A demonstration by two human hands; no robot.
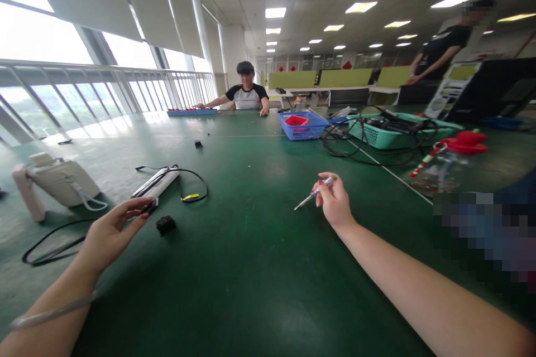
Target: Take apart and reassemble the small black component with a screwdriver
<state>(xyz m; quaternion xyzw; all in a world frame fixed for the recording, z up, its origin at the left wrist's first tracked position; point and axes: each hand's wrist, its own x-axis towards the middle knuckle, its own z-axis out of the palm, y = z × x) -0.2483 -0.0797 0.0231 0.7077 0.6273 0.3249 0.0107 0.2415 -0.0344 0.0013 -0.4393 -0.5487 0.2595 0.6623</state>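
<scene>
At the left, my left hand pinches a small dark piece between thumb and fingers. Right beside it, a black block rests on the green table. My right hand is closed round a slim silver screwdriver, its tip pointing down and to the left above the table. Behind my left hand lies a white bar with a black cable that carries a yellow tag.
A beige bag stands at the left. Farther back are a blue basket, a green basket with cables and a red-lidded jar. A person sits across the table; another stands at the right.
</scene>
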